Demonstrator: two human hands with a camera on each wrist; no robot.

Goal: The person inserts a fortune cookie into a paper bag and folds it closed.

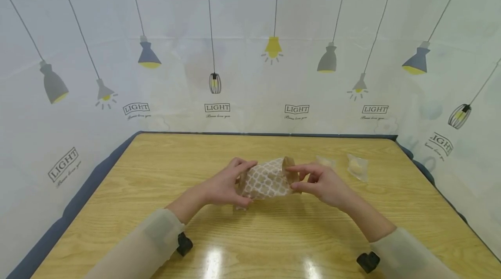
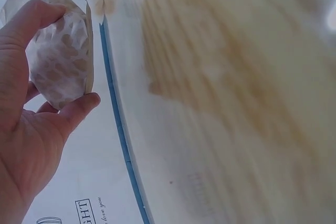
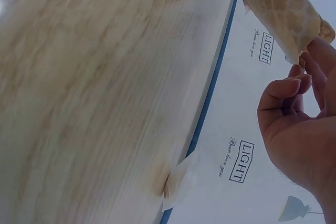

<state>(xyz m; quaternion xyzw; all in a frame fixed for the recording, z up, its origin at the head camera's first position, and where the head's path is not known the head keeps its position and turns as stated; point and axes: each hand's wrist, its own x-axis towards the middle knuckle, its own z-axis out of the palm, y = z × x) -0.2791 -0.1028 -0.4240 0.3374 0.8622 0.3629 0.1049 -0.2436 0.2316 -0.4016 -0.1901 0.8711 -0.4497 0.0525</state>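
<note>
A brown paper bag with a white lattice pattern lies on its side between both hands, just over the table, its mouth toward the right. My left hand grips the bag's closed end, thumb on the near side and fingers on the far side. In the left wrist view the paper bag looks puffed out between thumb and fingers. At the mouth, my right hand holds the rim with thumb and forefinger. The right wrist view shows the right hand with its fingertips at the bag's open edge. The bag's inside is hidden.
To the right of the bag, two small clear packets lie on the wooden table: one packet with a pale yellow piece inside, another packet partly behind the right hand. A white printed curtain encloses the table's back and sides.
</note>
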